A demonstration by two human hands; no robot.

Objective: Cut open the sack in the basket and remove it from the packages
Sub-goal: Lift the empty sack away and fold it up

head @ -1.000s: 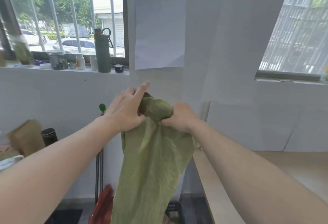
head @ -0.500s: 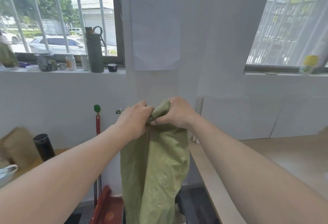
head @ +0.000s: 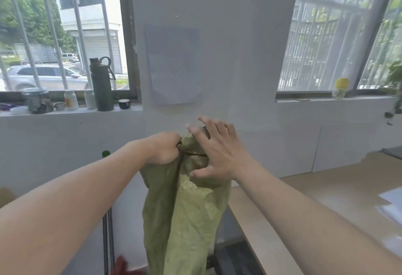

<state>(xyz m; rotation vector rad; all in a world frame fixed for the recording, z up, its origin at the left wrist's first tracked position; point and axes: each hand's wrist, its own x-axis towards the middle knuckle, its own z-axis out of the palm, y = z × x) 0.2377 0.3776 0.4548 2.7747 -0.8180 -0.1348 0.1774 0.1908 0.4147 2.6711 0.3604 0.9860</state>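
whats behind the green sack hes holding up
Behind the green sack are the white wall and dark poles at its left. The floor below and whatever is inside it are hidden.

left hand point(head: 164, 148) fisted, right hand point(head: 219, 152) fingers splayed

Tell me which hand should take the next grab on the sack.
Right. The right hand is open, fingers spread against the sack top, free to regrip. The left hand is clenched on the bunched top and carries the hanging sack, so it should likely hold.
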